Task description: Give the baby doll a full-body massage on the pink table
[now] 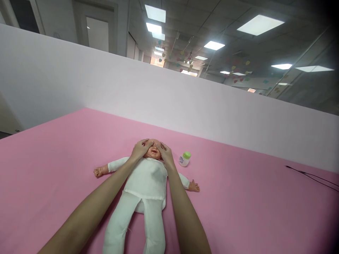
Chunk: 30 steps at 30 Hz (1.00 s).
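A baby doll [149, 178] with a white cloth body lies on its back, arms spread and legs toward me. My left hand [140, 148] rests on the left side of the doll's head, its thumb on the face near the eye. On the other side, my right hand [164, 152] touches the head in the same way, thumb by the other eye. The fingers of both hands are spread around the head, partly out of sight. The doll's mouth shows between my hands, while its eyes are mostly covered.
A small jar with a green lid [186, 155] stands right of the doll's head on the pink tabletop [238, 197]. Black cables [304, 173] lie at the far right. A white partition [185, 102] runs along the back edge.
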Tool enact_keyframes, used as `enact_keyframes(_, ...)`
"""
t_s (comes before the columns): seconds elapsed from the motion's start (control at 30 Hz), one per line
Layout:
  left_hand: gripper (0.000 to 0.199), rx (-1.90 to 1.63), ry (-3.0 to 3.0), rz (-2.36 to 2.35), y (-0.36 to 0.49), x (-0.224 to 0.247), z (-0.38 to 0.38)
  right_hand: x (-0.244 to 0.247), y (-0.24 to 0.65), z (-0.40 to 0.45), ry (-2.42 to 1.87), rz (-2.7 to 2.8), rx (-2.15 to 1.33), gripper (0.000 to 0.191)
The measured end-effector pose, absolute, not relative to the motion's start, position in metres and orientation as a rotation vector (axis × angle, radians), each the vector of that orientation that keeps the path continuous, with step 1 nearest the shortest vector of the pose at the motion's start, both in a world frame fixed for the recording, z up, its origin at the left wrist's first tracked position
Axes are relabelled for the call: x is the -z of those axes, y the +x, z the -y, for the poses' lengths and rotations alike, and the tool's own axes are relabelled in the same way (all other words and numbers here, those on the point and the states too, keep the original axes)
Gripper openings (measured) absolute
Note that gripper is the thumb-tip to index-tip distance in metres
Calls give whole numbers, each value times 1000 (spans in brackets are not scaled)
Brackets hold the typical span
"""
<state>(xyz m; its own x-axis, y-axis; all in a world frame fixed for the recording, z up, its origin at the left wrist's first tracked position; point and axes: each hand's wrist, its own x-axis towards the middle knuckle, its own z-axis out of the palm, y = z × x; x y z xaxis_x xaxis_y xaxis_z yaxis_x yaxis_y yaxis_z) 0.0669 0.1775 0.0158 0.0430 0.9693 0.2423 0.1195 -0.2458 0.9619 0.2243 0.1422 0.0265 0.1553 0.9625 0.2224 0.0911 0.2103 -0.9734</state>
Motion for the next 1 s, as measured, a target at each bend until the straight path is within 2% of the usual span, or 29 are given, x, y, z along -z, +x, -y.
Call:
enact_keyframes(0.1, 51, -1313, 1435, -1135, 68, -13, -181, -24, 225, -145, -1175, 1216, -885, 50)
enact_keyframes(0.3, 39, -1345, 1510, -1111, 65, -11, -181, -16, 228, -149, -1176, 1185, -845, 51)
enact_keyframes(0.63, 48, -1312, 1542, -1197, 66, -14, -179, -22, 226, -146, -1188, 1260, -865, 51)
enact_keyframes(0.8, 42, -1304, 1586, -1202, 65, -7, -185, -20, 225, -149, -1245, 1239, -782, 50)
enact_keyframes(1.0, 47, -1252, 1782, -1195, 53, -17, -179, -30, 230, -140, -1302, 1402, -713, 55)
